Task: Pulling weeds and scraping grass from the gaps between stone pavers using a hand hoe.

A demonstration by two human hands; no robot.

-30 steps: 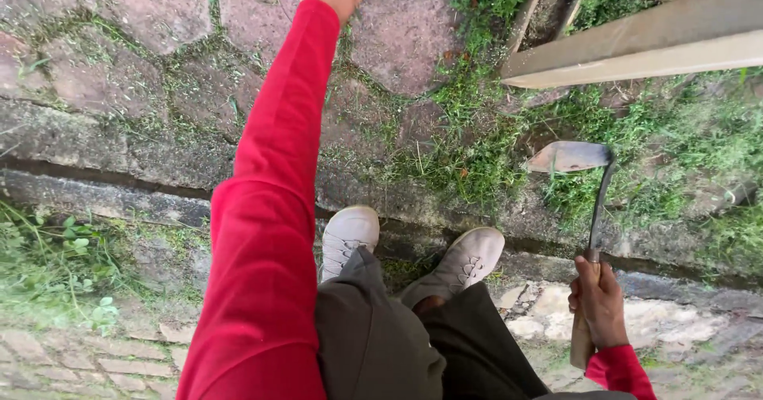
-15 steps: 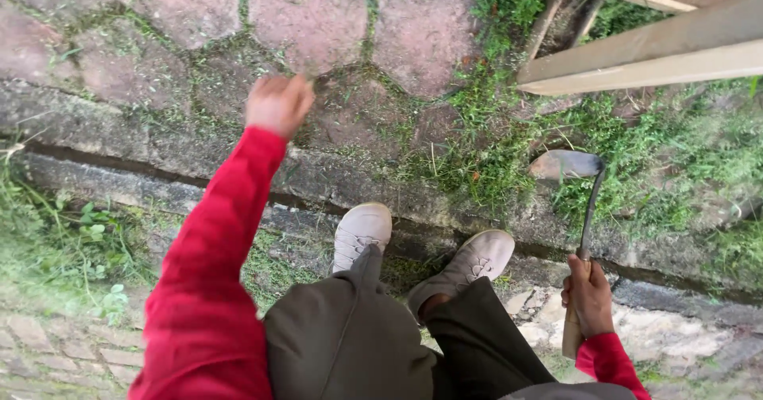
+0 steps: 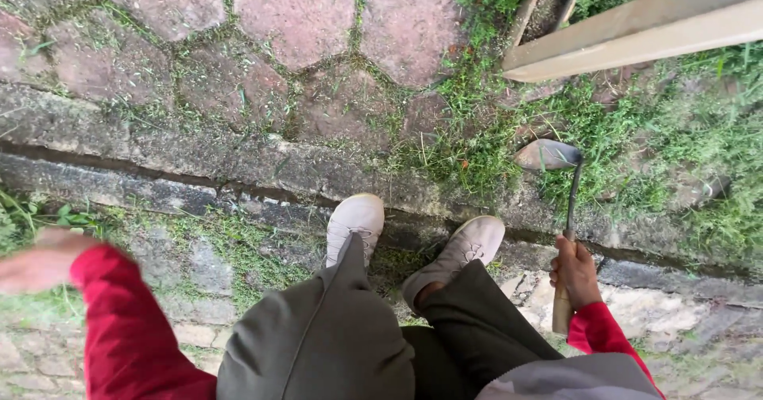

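Mossy hexagonal paving stones [image 3: 302, 18] are filling the upper half of the view, with a long stone curb [image 3: 199, 169] running across from nine o'clock toward three o'clock and thick grass [image 3: 668, 130] growing at two o'clock beneath a slanted wooden beam [image 3: 636, 30]. A short-handled hoe [image 3: 566, 209] is being held upright at four o'clock, its wooden grip being clamped firmly by the right hand [image 3: 574, 271] and its metal blade [image 3: 547, 154] being rested among the weeds at the curb's edge. The left hand [image 3: 36, 261] is being swung out at nine o'clock, blurred and holding nothing; whether its fingers are spread or curled cannot be told. Two pale shoes [image 3: 358, 221] are being planted against the curb at six o'clock. For clean weeding here, the blade is best being kept low and flat, drawn toward the feet along the joint, with the toes being held clear. No containers are being shown anywhere in view.
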